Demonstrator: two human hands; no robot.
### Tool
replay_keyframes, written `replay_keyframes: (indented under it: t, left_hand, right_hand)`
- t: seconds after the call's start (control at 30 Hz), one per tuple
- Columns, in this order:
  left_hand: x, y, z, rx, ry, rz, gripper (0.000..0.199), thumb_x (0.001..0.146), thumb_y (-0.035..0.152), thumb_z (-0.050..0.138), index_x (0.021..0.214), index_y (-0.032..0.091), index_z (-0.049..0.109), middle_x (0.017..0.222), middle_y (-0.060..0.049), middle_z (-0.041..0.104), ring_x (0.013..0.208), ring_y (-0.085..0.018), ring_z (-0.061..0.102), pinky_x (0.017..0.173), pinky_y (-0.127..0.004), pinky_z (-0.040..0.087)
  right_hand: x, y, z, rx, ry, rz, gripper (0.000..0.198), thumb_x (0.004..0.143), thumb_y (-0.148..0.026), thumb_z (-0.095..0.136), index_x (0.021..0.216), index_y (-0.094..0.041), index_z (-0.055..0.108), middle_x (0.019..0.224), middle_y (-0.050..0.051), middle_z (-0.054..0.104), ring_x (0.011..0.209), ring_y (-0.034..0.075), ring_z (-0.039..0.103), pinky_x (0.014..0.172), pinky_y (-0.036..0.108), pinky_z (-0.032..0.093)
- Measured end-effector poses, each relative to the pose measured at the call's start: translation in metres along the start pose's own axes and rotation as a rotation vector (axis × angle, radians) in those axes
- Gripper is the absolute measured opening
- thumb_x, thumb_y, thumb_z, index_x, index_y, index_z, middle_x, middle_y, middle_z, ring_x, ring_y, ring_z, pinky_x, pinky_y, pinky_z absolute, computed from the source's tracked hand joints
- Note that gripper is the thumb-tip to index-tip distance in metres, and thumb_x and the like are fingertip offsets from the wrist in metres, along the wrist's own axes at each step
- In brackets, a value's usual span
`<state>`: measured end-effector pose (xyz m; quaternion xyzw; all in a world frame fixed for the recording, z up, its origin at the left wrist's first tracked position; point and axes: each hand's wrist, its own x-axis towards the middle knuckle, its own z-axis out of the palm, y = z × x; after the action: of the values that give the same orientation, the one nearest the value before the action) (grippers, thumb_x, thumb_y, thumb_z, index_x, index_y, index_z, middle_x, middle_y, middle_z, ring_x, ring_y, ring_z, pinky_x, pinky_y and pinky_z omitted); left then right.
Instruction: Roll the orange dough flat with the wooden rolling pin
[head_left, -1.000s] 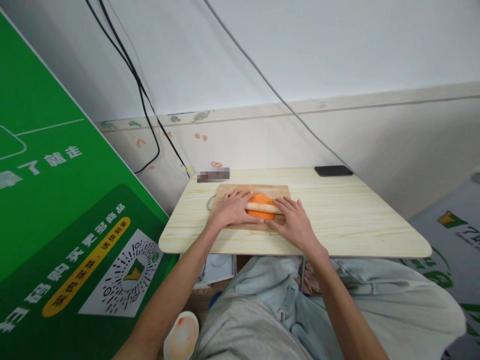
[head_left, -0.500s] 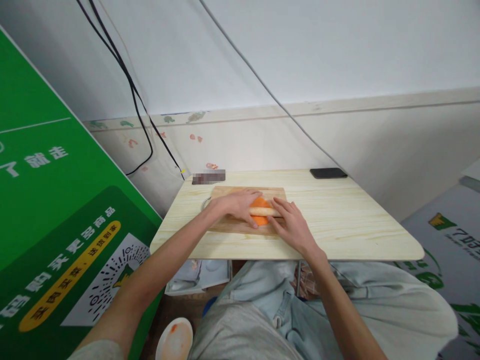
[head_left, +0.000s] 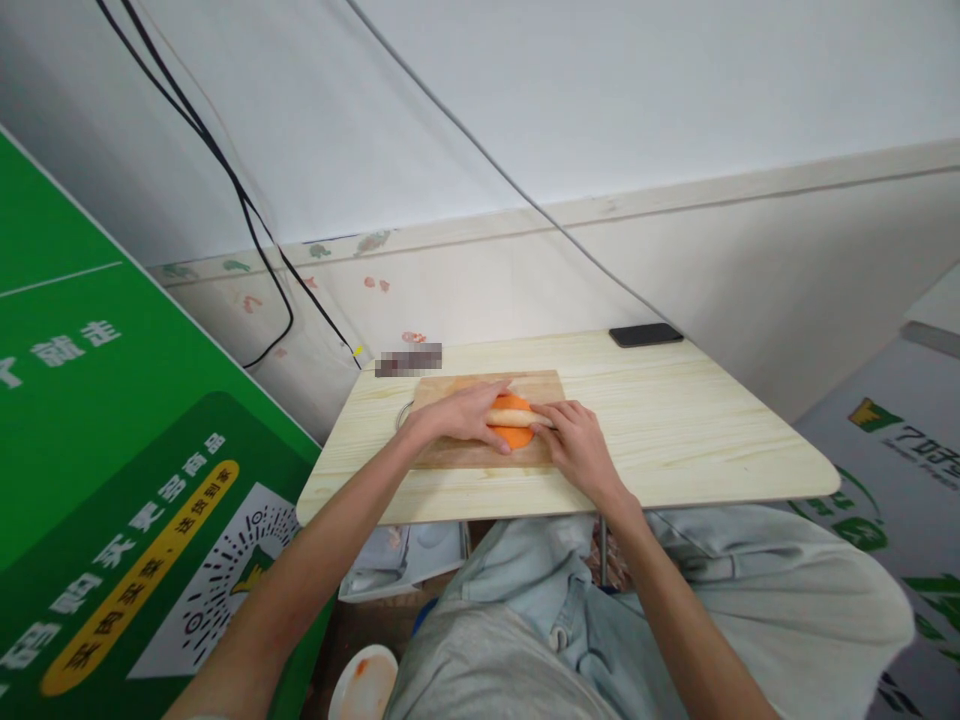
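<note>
On the wooden cutting board (head_left: 442,457) lies a flat round of orange dough (head_left: 517,438). A pale wooden rolling pin (head_left: 513,417) crosses it from left to right. My left hand (head_left: 466,413) covers the pin's left end, its thumb and fingers spread to either side at the dough's edge. At the other end, my right hand (head_left: 579,440) has its fingers closed over the pin. Both ends of the pin are partly hidden under my hands.
The board sits on a light wood-grain table (head_left: 675,430). A black phone (head_left: 646,335) lies at the back right, and a pixelated item (head_left: 409,360) at the back left. A green panel (head_left: 150,420) stands left. Below is a stained white dish (head_left: 365,685).
My right hand's fingers have drawn in and closed over the pin's right end. My left hand stays at the left end. The view has shifted and tilted slightly.
</note>
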<state>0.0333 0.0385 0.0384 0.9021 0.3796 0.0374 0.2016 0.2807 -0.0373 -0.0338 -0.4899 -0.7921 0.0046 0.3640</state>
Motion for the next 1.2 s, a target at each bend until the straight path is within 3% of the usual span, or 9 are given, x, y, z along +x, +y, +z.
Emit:
replay_keyframes:
  t: [0.27,0.47,0.6,1.2]
  left_hand:
    - [0.0,0.0,0.003,0.046,-0.024,-0.011,0.122,0.073,0.066,0.088,0.17,0.019,0.031,0.174,-0.018,0.041,0.158,-0.037,0.045,0.13,-0.045,0.033]
    - [0.015,0.014,-0.009,0.161,-0.134,0.017,0.115,0.07,0.064,0.088,0.165,0.021,0.039,0.172,-0.016,0.044,0.158,-0.036,0.042,0.129,-0.043,0.034]
    - [0.023,0.024,-0.015,0.202,-0.176,0.048,0.105,0.066,0.063,0.088,0.155,0.022,0.05,0.162,-0.014,0.054,0.149,-0.036,0.05,0.125,-0.042,0.04]
    - [0.008,0.027,-0.007,0.161,-0.026,-0.015,0.098,0.073,0.064,0.084,0.152,0.016,0.052,0.16,-0.018,0.054,0.147,-0.037,0.053,0.124,-0.043,0.041]
  right_hand:
    - [-0.001,-0.004,-0.002,-0.117,0.028,0.073,0.033,0.11,-0.031,0.053,0.136,-0.023,0.072,0.123,0.013,0.077,0.116,0.03,0.062,0.099,0.044,0.046]
    - [-0.002,-0.001,0.0,-0.057,0.01,0.095,0.036,0.11,-0.035,0.049,0.136,-0.024,0.072,0.124,0.013,0.076,0.115,0.032,0.061,0.097,0.047,0.049]
    - [-0.002,0.002,0.001,-0.026,0.006,0.101,0.036,0.11,-0.035,0.049,0.136,-0.024,0.072,0.124,0.013,0.076,0.115,0.033,0.062,0.096,0.049,0.051]
    - [-0.003,0.004,0.002,-0.016,0.011,0.091,0.035,0.11,-0.034,0.05,0.136,-0.024,0.071,0.125,0.013,0.076,0.115,0.033,0.063,0.095,0.048,0.052]
